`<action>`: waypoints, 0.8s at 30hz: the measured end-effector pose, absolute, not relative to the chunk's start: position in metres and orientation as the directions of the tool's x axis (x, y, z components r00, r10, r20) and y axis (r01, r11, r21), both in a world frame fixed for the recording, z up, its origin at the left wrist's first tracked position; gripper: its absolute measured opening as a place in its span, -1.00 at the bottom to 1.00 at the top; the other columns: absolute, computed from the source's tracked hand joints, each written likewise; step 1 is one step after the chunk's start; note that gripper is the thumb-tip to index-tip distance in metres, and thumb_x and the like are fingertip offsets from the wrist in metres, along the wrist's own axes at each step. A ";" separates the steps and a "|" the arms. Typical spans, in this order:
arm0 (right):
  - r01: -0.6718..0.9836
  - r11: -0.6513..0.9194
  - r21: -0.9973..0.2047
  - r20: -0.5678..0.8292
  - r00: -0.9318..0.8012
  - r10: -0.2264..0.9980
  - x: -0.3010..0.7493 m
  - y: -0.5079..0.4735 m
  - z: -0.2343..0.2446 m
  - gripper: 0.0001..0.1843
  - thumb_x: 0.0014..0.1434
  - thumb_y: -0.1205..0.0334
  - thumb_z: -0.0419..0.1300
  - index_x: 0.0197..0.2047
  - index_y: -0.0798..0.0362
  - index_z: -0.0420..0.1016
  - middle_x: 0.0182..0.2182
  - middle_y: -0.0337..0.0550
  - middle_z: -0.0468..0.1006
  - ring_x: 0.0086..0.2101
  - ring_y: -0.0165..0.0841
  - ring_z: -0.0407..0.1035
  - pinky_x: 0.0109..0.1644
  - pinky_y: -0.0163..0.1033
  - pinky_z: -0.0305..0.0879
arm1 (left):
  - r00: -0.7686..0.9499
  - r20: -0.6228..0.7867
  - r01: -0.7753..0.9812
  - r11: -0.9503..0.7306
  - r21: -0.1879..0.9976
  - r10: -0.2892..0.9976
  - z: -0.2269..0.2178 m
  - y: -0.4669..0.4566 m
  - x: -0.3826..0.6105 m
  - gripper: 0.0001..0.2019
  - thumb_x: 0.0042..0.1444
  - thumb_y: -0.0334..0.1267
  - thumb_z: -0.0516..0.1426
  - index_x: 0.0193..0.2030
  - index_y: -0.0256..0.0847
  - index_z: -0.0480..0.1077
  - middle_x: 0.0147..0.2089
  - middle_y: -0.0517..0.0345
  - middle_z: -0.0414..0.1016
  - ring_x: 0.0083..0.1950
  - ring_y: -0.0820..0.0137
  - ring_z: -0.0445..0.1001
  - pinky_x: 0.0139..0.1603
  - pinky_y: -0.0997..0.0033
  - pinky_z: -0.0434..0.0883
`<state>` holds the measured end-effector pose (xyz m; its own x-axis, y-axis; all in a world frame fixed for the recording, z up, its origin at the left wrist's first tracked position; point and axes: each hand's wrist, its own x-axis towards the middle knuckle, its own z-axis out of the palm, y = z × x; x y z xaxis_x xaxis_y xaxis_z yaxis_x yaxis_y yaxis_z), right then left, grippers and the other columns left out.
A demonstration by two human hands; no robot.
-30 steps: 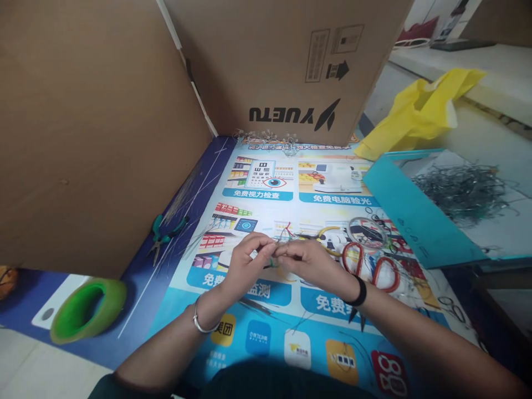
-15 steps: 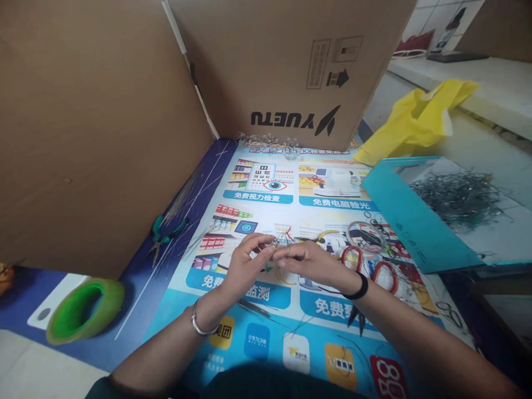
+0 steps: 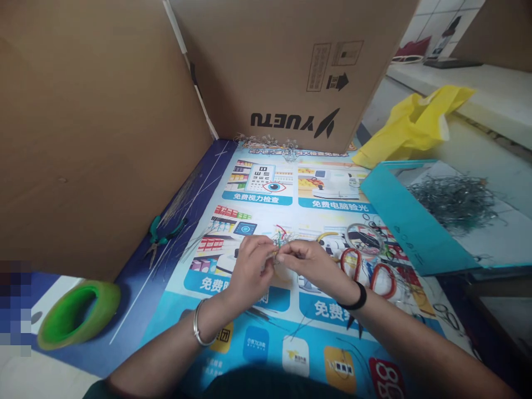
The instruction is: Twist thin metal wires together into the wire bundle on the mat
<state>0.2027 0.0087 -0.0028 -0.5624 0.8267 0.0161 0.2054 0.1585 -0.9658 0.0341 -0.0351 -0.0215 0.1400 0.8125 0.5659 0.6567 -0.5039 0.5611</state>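
Over the table [image 3: 135,299] the person's left hand [image 3: 251,269] and right hand [image 3: 310,259] meet, each grip pinched nearly closed on a small wire piece [image 3: 281,237] showing red and green at its far side. Red-handled scissors [image 3: 373,281] lie right, pliers [image 3: 154,243] left, a tape roll [image 3: 103,311] near left.

A small, spindly wire piece [image 3: 285,239] of thin silvery strands, with a slim red curve at its far end and a bit of green just nearer, sits pinched where the left hand [image 3: 252,269] meets the right hand [image 3: 310,263], its near part hidden by fingers.
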 end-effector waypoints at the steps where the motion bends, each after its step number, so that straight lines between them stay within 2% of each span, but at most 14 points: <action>1: 0.208 0.148 -0.967 0.011 -0.544 0.839 0.201 0.007 -0.003 -0.74 0.11 0.08 0.17 -0.43 0.11 0.49 -0.52 -0.23 0.51 -0.50 -0.46 0.32 -0.43 -0.37 0.23 | 0.172 0.577 0.671 -0.523 0.525 0.799 -0.022 -0.036 0.036 -0.64 -0.05 -0.60 0.03 -0.12 -0.17 0.33 -0.09 0.02 0.37 -0.01 0.24 0.32 0.01 0.14 0.32; 4: 0.209 0.078 -0.975 -0.032 -0.478 0.878 0.197 0.003 -0.004 -0.72 0.05 0.05 0.20 -0.47 0.12 0.45 -0.55 -0.24 0.47 -0.52 -0.47 0.26 -0.46 -0.36 0.19 | 0.217 0.573 0.688 -0.541 0.484 0.790 -0.024 -0.039 0.040 -0.61 -0.07 -0.61 0.02 -0.10 -0.19 0.27 -0.06 -0.01 0.34 0.02 0.21 0.29 0.05 0.10 0.31; 10: 0.121 -0.077 -0.990 -0.117 -0.372 0.921 0.187 -0.006 -0.002 -0.83 -0.07 0.17 0.20 -0.49 0.12 0.42 -0.55 -0.26 0.42 -0.51 -0.47 0.23 -0.40 -0.32 0.17 | 0.214 0.602 0.686 -0.557 0.468 0.769 -0.027 -0.040 0.041 -0.60 -0.07 -0.63 0.02 -0.09 -0.20 0.22 -0.01 -0.04 0.31 0.07 0.20 0.27 0.09 0.07 0.30; 15: -0.026 -0.215 -0.976 -0.194 -0.337 0.921 0.182 -0.014 0.008 -0.77 -0.05 0.14 0.20 -0.58 0.09 0.32 -0.70 -0.41 0.19 -0.62 -0.55 0.01 -0.53 -0.36 -0.06 | 0.200 0.635 0.694 -0.565 0.447 0.747 -0.029 -0.039 0.040 -0.58 -0.06 -0.64 0.02 -0.06 -0.21 0.19 0.03 -0.08 0.27 0.10 0.20 0.24 0.11 0.06 0.29; 18: -0.060 -0.288 -0.956 -0.258 -0.302 0.918 0.180 -0.017 0.007 -0.72 -0.06 0.11 0.23 -0.61 0.08 0.26 -0.74 -0.43 0.13 -0.64 -0.56 -0.04 -0.54 -0.35 -0.12 | 0.211 0.649 0.703 -0.575 0.418 0.731 -0.030 -0.039 0.041 -0.59 -0.04 -0.64 0.01 -0.05 -0.23 0.19 0.04 -0.09 0.27 0.12 0.21 0.23 0.13 0.07 0.28; 24: -0.215 -0.368 -0.905 -0.305 -0.277 0.911 0.187 -0.018 -0.009 -0.78 -0.06 0.15 0.27 -0.54 0.10 0.37 -0.72 -0.41 0.16 -0.64 -0.56 -0.04 -0.54 -0.33 -0.15 | 0.154 0.698 0.768 -0.529 0.361 0.699 -0.030 -0.038 0.040 -0.70 0.00 -0.57 0.09 -0.13 -0.22 0.25 0.01 -0.06 0.32 0.09 0.19 0.26 0.10 0.08 0.24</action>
<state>0.1867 -0.0177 -0.0088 -0.2773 0.9112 -0.3045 -0.2146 -0.3677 -0.9049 0.0404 -0.0376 -0.0297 0.1538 0.6993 0.6981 0.7677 -0.5294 0.3612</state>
